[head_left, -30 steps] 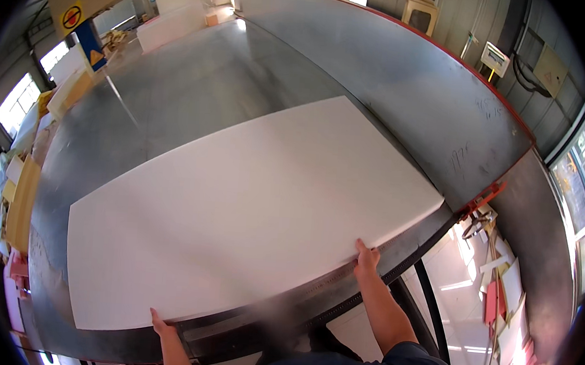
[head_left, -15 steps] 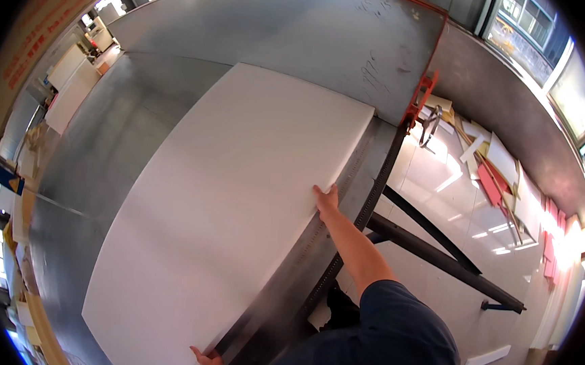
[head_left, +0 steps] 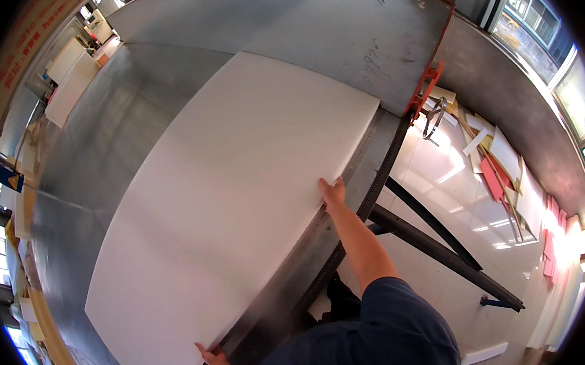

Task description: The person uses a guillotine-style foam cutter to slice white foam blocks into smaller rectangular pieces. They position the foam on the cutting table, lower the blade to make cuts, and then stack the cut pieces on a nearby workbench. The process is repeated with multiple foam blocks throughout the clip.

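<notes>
A large white foam slab (head_left: 230,198) lies flat on a big grey metal table (head_left: 106,135). My right hand (head_left: 332,192) presses against the slab's near long edge, fingers on top of it. At the bottom of the picture my left hand (head_left: 214,361) grips the same edge near the slab's lower corner. Both arms reach in from the dark blue sleeves at the lower right.
A ruler strip (head_left: 331,205) runs along the table's near edge. A red clamp (head_left: 427,83) sits at the table corner. Black steel beams (head_left: 437,247) cross the glossy white floor, with white and red offcuts (head_left: 497,163) scattered beyond. Stacked boards (head_left: 69,79) stand far left.
The view has swung to the right and tilted, so the slab now runs diagonally. My hands stay on its near edge; the slab seems shifted slightly along the table.
</notes>
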{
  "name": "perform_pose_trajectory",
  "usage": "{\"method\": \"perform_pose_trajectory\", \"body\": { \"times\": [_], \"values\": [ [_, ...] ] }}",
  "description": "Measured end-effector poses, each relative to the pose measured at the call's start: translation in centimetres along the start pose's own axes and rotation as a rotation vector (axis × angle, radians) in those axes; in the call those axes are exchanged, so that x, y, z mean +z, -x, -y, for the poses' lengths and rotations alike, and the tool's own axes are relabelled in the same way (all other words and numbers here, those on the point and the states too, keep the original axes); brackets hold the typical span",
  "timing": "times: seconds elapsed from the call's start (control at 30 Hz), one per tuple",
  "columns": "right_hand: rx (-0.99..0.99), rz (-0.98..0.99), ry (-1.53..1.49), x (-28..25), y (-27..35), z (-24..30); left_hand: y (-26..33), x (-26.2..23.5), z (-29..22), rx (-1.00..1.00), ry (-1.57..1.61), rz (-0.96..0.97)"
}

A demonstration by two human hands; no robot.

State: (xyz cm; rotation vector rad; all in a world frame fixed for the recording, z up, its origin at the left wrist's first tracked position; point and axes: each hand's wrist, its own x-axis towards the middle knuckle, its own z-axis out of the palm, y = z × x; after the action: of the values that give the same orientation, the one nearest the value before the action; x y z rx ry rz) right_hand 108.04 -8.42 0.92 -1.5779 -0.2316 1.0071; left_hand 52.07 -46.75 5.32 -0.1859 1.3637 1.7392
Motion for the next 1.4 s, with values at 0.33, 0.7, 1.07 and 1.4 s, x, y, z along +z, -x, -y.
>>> {"method": "perform_pose_trajectory", "body": {
  "times": [0.33,0.7,1.07,1.4],
  "values": [
    [0.075,-0.012,0.079,-0.8,-1.0,-0.3,0.3,0.1,1.4,-0.003,-0.01,0.019],
    [0.03,0.018,0.07,-0.4,-1.4,-1.3,-0.2,-0.9,2.3,0.039,0.007,-0.004],
    [-0.016,0.002,0.09,-0.1,-2.8,-3.1,0.6,0.8,1.8,0.029,0.001,-0.12],
    [0.094,0.013,0.119,-0.8,-2.7,-1.6,0.1,1.0,2.2,0.021,-0.013,-0.134]
  ]
}}
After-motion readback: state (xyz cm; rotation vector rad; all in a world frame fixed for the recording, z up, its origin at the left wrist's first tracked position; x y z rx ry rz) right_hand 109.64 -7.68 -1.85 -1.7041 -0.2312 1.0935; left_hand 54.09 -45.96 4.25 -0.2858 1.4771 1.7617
